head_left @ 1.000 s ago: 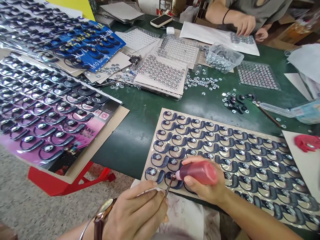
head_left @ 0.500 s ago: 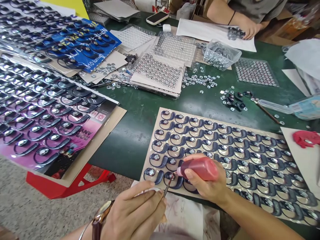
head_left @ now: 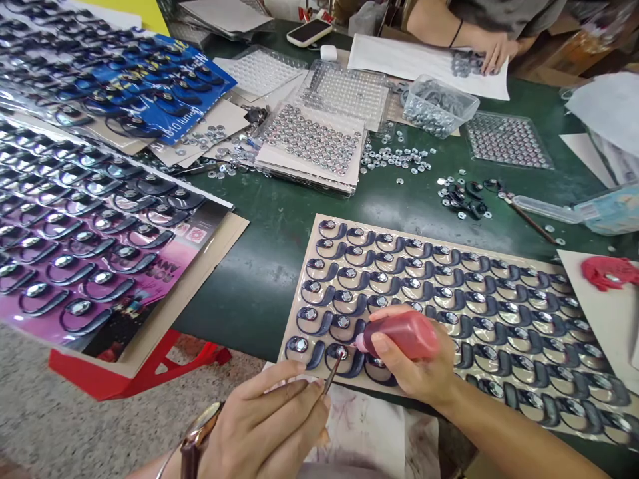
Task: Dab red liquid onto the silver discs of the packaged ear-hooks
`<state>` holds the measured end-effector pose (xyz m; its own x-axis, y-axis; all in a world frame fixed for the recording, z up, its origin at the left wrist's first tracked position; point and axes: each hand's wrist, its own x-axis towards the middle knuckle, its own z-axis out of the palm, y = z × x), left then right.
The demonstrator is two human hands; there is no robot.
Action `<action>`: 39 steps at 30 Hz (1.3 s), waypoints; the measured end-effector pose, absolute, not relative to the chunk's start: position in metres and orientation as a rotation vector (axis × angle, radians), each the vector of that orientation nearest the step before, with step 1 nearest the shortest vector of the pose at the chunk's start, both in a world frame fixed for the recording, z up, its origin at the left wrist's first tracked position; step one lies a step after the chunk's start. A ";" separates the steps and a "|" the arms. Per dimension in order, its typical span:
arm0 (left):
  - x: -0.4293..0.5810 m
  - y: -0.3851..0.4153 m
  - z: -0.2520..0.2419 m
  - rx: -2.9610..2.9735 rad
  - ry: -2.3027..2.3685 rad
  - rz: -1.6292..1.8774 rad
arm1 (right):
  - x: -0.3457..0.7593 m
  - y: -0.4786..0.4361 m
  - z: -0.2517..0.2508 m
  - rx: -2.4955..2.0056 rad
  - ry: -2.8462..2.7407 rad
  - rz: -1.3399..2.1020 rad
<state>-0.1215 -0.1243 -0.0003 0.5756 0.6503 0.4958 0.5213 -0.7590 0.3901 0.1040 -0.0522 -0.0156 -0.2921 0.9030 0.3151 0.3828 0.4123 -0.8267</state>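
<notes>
My left hand (head_left: 269,416), with a watch on its wrist, grips a thin pointed tool (head_left: 329,378) that looks like a fine brush. The tool's tip touches or nearly touches the shiny stone on a dark hook-shaped piece (head_left: 353,361) in the front row of a board. A small squeeze bottle (head_left: 407,334) of red liquid is closed in my right hand (head_left: 424,369). Its nozzle points left, just above and right of the tool's tip. Rows of similar dark pieces with faceted stones cover the beige board (head_left: 307,266) under both hands.
More pieces fill the printed sheets at left, one pink (head_left: 164,243), one blue (head_left: 219,86). Trays of round stones (head_left: 312,136), loose discs (head_left: 397,158) and a clear box (head_left: 464,116) lie farther back. Across the table a co-worker's hand (head_left: 494,50) rests on white paper.
The whole view has shifted slightly. My right hand has drawn the bottle a little to the right, its nozzle now farther from the tool's tip, which stays at the same piece.
</notes>
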 end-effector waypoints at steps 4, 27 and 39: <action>-0.120 -0.123 0.002 2.587 0.992 0.970 | 0.103 -0.050 -0.016 -1.080 -1.892 0.775; -0.126 -0.108 0.002 2.241 1.006 1.000 | 0.103 -0.051 -0.014 -1.035 -1.907 0.859; -0.128 -0.102 -0.003 2.052 1.125 1.064 | 0.105 -0.053 -0.012 -0.926 -2.046 0.799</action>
